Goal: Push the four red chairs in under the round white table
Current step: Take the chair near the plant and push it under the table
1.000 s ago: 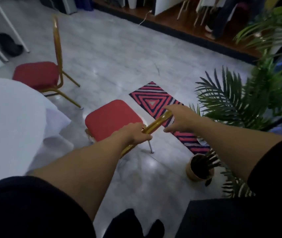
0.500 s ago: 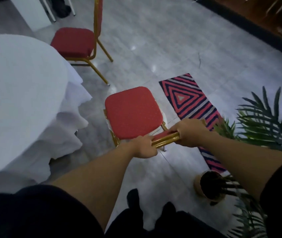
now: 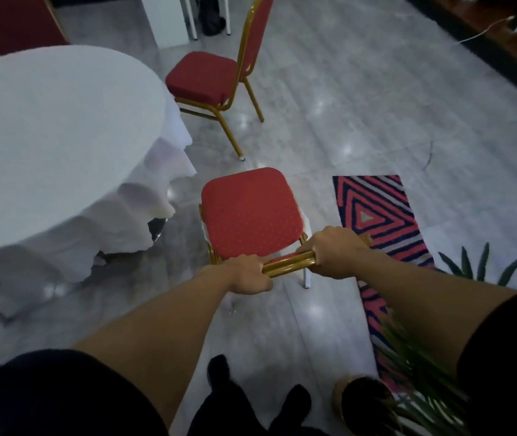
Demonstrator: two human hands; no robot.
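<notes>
I have my left hand (image 3: 249, 273) and right hand (image 3: 334, 251) clenched on the near red chair's (image 3: 251, 212) gold top rail (image 3: 288, 265), its seat just beside the white-draped round table (image 3: 62, 136).

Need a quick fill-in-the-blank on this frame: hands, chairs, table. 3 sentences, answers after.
1. Both the left hand and the right hand grip the gold top rail of the near red chair, so ____ hands are on it.
2. The round table is covered by a ____ cloth.
3. The striped rug lies to the ____ of the near red chair.

Answers: two; white; right
</notes>
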